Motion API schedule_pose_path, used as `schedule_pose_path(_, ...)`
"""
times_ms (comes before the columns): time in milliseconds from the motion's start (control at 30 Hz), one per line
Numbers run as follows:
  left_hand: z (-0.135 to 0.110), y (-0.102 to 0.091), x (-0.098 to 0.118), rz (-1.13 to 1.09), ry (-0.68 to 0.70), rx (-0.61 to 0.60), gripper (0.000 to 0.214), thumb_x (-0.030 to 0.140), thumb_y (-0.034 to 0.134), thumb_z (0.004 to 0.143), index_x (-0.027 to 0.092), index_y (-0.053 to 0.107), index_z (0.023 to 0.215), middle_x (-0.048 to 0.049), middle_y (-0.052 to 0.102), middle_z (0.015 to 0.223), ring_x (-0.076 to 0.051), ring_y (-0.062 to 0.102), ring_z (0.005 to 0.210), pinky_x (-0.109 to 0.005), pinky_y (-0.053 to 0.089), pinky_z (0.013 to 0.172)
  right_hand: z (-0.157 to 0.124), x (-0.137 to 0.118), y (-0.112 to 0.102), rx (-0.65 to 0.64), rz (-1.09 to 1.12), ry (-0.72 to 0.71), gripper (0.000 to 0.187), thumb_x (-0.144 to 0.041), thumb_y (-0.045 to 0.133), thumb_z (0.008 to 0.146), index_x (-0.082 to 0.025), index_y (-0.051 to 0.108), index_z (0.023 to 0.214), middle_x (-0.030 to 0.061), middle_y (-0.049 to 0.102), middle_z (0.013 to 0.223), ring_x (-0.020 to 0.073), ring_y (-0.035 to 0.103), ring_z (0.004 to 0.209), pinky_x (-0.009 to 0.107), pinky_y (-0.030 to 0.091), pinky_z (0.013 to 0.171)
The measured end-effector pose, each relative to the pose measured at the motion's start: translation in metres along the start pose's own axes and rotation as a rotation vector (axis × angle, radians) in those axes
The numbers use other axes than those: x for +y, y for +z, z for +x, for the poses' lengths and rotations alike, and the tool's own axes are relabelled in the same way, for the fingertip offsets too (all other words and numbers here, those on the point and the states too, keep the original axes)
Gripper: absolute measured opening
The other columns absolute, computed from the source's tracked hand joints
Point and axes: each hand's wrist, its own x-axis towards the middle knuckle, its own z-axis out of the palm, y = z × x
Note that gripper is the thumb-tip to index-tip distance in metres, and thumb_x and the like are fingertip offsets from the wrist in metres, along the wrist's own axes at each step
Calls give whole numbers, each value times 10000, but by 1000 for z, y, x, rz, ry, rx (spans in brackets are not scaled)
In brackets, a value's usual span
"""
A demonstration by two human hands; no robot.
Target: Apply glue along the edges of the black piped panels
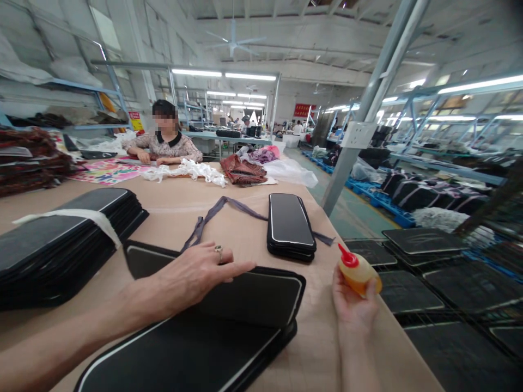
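Note:
My left hand [198, 272], with a ring on one finger, holds the top edge of a black panel [257, 299] with a white line around its border. The index finger stretches along that edge; the thumb is hidden. The panel stands tilted up over a stack of similar black panels [183, 354]. At the right table edge, my right hand [354, 310] is wrapped around a squeeze bottle [363, 276] of amber liquid. Its red nozzle points up and to the left, apart from the panels.
A tall stack of black panels [61, 250] with a pale strap lies left; a smaller stack [290, 220] lies beyond, with a dark fabric strip [216, 207] beside it. Across the table [327, 337] sits a person [171, 147]. Black panels [425, 239] lie on racks at right, past a metal post [347, 158].

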Motion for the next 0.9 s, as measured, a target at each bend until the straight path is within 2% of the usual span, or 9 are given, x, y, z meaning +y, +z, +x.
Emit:
schedule_pose_path(67,3,0,-2,118,64,30,555,45,369,820,324,354,1300,-14,561,894,-126,506,748,-242,347,717,1,-1,-1,3,9,5,464,-296,605,728,-110,479,1133,114,500,1199,240,470,1091,371,483,839)
schedule_pose_path(167,4,9,-7,186,64,91,588,20,367,805,311,330,1315,-23,554,993,-122,504,778,-241,353,739,2,-1,0,1,10,8,462,-300,618,721,-112,489,1122,111,505,1194,236,473,1088,372,480,845)
schedule_pose_path(267,3,18,-8,214,69,164,575,8,354,798,287,359,1300,-35,541,1090,-133,505,878,-272,341,830,0,-1,1,11,5,-1,445,-303,620,722,-120,501,1110,99,526,1169,242,476,1084,375,489,830)
schedule_pose_path(433,-3,26,3,212,3,244,429,163,436,841,267,414,1257,-58,527,1180,-180,488,1042,-396,238,980,-3,0,3,-7,-4,-1,460,-296,609,729,-107,486,1130,109,512,1187,241,467,1095,364,482,841)
schedule_pose_path(600,-5,26,13,179,-47,273,397,203,474,829,258,433,1220,-67,529,1195,-196,488,1089,-461,132,1028,-5,1,4,-5,-33,-5,476,-293,624,716,-114,481,1133,103,511,1189,232,470,1093,359,481,844)
schedule_pose_path(733,-5,28,19,139,-111,271,400,185,499,807,240,429,1197,-64,534,1197,-188,486,1099,-450,118,1039,-5,1,3,-35,-62,-4,475,-311,639,700,-121,499,1112,95,521,1175,224,474,1088,349,480,844)
schedule_pose_path(900,-4,36,23,147,-149,306,488,154,530,761,219,388,1223,-65,451,1306,-200,386,1201,-402,203,1018,-3,1,3,-64,-85,-5,415,-319,640,691,-130,537,1046,73,555,1118,208,492,1059,329,487,825)
